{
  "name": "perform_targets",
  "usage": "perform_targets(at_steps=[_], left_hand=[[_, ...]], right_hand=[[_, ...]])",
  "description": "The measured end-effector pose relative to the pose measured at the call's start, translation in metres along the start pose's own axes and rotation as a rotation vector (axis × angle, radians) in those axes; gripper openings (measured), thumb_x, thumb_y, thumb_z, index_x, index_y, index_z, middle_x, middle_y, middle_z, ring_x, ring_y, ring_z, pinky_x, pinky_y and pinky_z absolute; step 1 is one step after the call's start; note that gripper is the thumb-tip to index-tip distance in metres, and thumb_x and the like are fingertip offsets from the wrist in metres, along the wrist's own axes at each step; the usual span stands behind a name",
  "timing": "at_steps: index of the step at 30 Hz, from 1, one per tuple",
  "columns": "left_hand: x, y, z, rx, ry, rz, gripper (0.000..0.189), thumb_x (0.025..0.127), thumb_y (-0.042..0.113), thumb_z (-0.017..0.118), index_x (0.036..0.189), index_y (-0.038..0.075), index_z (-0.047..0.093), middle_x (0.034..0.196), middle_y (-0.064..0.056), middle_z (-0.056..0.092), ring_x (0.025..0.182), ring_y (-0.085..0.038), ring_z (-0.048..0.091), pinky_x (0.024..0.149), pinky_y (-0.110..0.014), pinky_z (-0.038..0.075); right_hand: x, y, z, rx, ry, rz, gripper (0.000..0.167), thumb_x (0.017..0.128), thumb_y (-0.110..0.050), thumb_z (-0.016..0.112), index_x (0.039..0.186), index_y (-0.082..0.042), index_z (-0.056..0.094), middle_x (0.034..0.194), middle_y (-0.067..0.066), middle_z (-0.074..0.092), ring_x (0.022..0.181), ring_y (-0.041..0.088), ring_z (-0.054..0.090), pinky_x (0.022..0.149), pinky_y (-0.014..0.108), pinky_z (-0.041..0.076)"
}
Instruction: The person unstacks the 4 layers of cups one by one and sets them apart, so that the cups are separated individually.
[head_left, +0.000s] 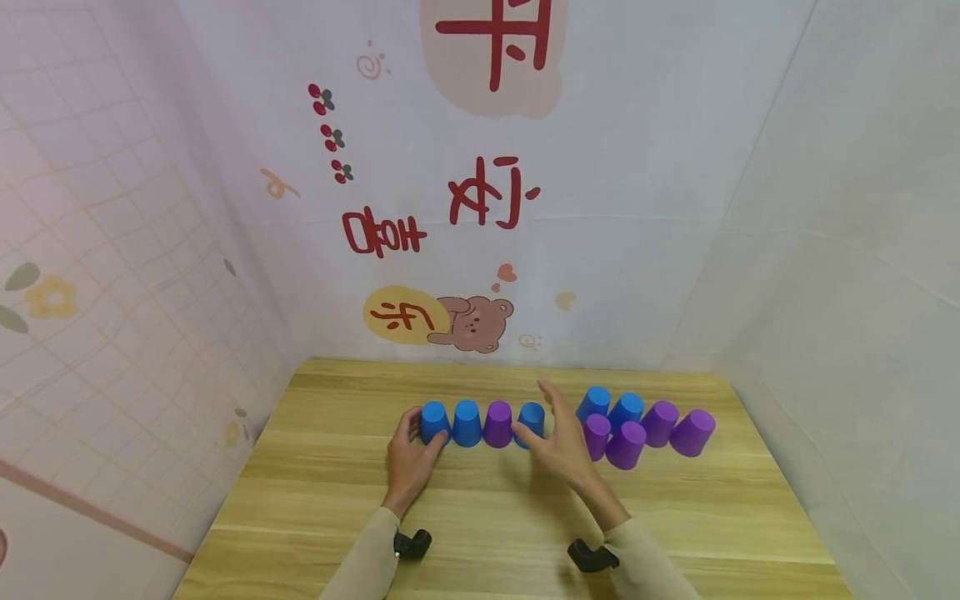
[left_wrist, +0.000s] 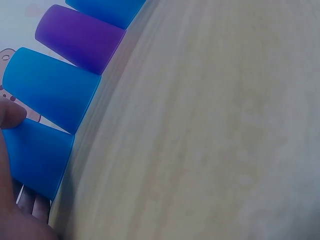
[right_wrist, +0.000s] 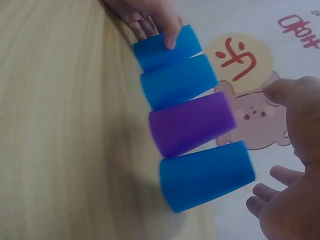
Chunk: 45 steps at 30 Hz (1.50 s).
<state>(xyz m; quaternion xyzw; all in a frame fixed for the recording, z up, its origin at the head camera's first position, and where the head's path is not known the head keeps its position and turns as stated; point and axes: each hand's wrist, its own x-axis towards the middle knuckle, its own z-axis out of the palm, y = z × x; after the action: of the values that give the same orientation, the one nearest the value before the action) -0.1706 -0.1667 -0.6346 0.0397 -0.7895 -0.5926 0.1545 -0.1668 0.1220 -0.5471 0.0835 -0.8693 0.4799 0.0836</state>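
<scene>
Upside-down plastic cups stand in a side-by-side row on the table. At its left end my left hand [head_left: 408, 462] holds a blue cup [left_wrist: 37, 155], thumb on the near side and fingers round the far left side. To the right come a second blue cup [head_left: 467, 425], a purple cup [head_left: 498, 427] and another blue cup [right_wrist: 207, 175]. My right hand [head_left: 564, 450] is beside that right-end cup with thumb and fingers spread wide. Its thumb overlaps the cup in the head view, while the right wrist view shows a gap between them.
Right of my right hand stands a cluster of upside-down cups, with blue cups [head_left: 628, 410] at the back and several purple cups [head_left: 626, 446] in front and to the right. Behind the wooden table [head_left: 480, 525] hangs a printed white cloth [head_left: 637, 208].
</scene>
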Motion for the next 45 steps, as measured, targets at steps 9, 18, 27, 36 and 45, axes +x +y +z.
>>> perform_targets(at_steps=[9, 18, 27, 36, 45], left_hand=[[0.0, 0.0, 0.0, 0.008, 0.001, 0.001, 0.063, 0.096, 0.016, 0.088, 0.153, 0.012, 0.063, 0.151, -0.016, 0.072, 0.143, -0.038, 0.069, 0.126, -0.06, 0.055], [0.0, -0.002, 0.0, 0.006, -0.001, -0.003, 0.063, 0.096, 0.016, 0.089, 0.153, 0.012, 0.063, 0.151, -0.015, 0.072, 0.144, -0.037, 0.069, 0.127, -0.059, 0.055], [-0.001, -0.001, 0.0, 0.017, 0.003, -0.008, 0.063, 0.096, 0.016, 0.089, 0.153, 0.012, 0.063, 0.15, -0.016, 0.072, 0.143, -0.037, 0.069, 0.126, -0.058, 0.055], [0.001, -0.002, 0.001, 0.021, 0.005, -0.018, 0.062, 0.096, 0.017, 0.089, 0.152, 0.014, 0.064, 0.15, -0.015, 0.072, 0.144, -0.037, 0.069, 0.127, -0.059, 0.055], [0.001, -0.002, 0.001, 0.022, 0.003, -0.026, 0.063, 0.096, 0.018, 0.089, 0.153, 0.015, 0.063, 0.151, -0.015, 0.072, 0.145, -0.038, 0.068, 0.128, -0.06, 0.054]], right_hand=[[0.001, 0.019, 0.011, 0.029, -0.003, 0.021, 0.085, 0.099, -0.026, 0.089, 0.17, -0.013, 0.045, 0.17, 0.022, 0.055, 0.155, 0.049, 0.056, 0.128, 0.068, 0.05], [0.002, 0.036, 0.019, 0.035, 0.028, 0.002, 0.076, 0.096, -0.016, 0.091, 0.161, -0.005, 0.053, 0.16, 0.025, 0.063, 0.146, 0.049, 0.065, 0.123, 0.067, 0.055], [0.004, 0.04, 0.021, 0.069, 0.03, 0.031, 0.067, 0.099, -0.01, 0.087, 0.157, 0.0, 0.056, 0.156, 0.028, 0.067, 0.142, 0.051, 0.068, 0.121, 0.063, 0.058], [0.004, 0.038, 0.021, 0.095, 0.037, 0.029, 0.06, 0.1, -0.005, 0.083, 0.154, 0.005, 0.057, 0.149, 0.028, 0.07, 0.138, 0.052, 0.071, 0.115, 0.059, 0.063], [0.005, 0.035, 0.018, 0.084, 0.046, 0.054, 0.058, 0.101, -0.007, 0.084, 0.153, 0.003, 0.059, 0.149, 0.027, 0.07, 0.138, 0.05, 0.071, 0.115, 0.058, 0.063]])
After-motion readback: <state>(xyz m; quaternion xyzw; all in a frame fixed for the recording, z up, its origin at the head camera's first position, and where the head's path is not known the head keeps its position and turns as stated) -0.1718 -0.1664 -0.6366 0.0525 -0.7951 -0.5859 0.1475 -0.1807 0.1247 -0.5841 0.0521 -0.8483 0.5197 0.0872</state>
